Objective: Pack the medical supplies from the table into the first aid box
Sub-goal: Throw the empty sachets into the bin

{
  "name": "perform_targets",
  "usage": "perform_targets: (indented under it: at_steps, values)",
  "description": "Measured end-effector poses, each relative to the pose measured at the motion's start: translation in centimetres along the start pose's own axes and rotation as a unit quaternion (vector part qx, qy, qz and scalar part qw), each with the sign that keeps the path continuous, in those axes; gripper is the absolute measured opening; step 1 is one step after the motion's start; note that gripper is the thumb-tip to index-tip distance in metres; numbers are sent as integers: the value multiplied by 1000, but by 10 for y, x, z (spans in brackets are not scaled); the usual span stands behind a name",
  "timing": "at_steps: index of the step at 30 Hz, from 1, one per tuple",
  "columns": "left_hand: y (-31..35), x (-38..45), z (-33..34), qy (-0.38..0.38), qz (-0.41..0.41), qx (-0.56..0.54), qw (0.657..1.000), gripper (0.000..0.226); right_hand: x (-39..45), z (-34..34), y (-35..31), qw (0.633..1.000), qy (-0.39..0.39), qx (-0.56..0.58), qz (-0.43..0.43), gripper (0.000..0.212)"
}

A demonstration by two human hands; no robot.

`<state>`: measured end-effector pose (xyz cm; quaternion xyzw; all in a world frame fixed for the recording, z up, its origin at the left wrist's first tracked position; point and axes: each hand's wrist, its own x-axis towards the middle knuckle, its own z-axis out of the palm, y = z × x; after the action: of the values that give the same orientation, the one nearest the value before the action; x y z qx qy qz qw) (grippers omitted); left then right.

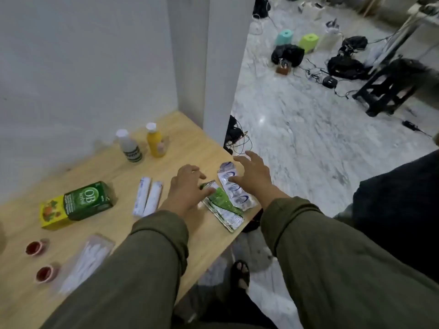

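Both hands over two foil strips at the table's right edge — nothing gripped yet.

Left hand [187, 186] has fingers spread, tips touching the top of the green blister strip [222, 205]; its palm hides the strip's left end. Right hand [253, 176] has fingers apart and loosely bent, fingertips on or just above the white-blue blister strip [234, 186] — contact hard to tell through blur. Both strips lie touching, the green one's lower end right at the table [190, 143] edge. First aid box not in view. Just left: two white tubes [147, 197] side by side, then a green carton [89, 200] overlapping a yellow box [52, 213]. White bottle [129, 146] and yellow bottle [155, 140] stand near the wall. Clear swab packet [85, 260] partly under the left sleeve; two red caps [39, 260] near the left frame edge, blurred. Bare tabletop between bottles and tubes.
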<state>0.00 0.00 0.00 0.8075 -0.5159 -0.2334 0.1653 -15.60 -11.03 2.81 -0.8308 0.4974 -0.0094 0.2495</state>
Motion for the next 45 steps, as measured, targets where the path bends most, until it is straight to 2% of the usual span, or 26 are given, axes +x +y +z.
perform_targets:
  at_steps: [4, 8, 14, 22, 25, 28, 32, 37, 40, 45]
  values:
    - [-1, 5, 7, -14, -16, 7, 1000, 64, 17, 7, 7, 999, -22, -27, 7, 71]
    - [2, 12, 13, 8, -37, -1, 999, 57, 32, 13, 13, 999, -33, -41, -7, 77]
    - [5, 25, 14, -2, -42, -22, 999, 46, 41, 15, 13, 999, -46, -19, -11, 66]
    - [10, 35, 18, 44, -40, -66, 996, 20, 42, 16, 28, 1000, -4, 15, 27, 40]
    - [27, 49, 14, 65, -16, -80, 995, 17, 37, -4, 38, 985, 51, 141, 86, 31]
    - [58, 73, 10, 71, 29, -82, 994, 16, 34, -33, 58, 957, 117, 223, 142, 35]
    - [109, 108, 12, 64, 94, -67, 991, 16, 34, -67, 95, 944, 169, 225, 175, 14]
    - [160, 147, 32, 51, 142, -71, 986, 20, 34, -92, 141, 925, 218, 230, 209, 15]
    - [179, 166, 51, 37, 134, -105, 985, 23, 40, -94, 166, 919, 228, 229, 225, 15]
    - [192, 189, 93, 2, 122, -58, 991, 18, 59, -75, 204, 921, 206, 224, 244, 2]
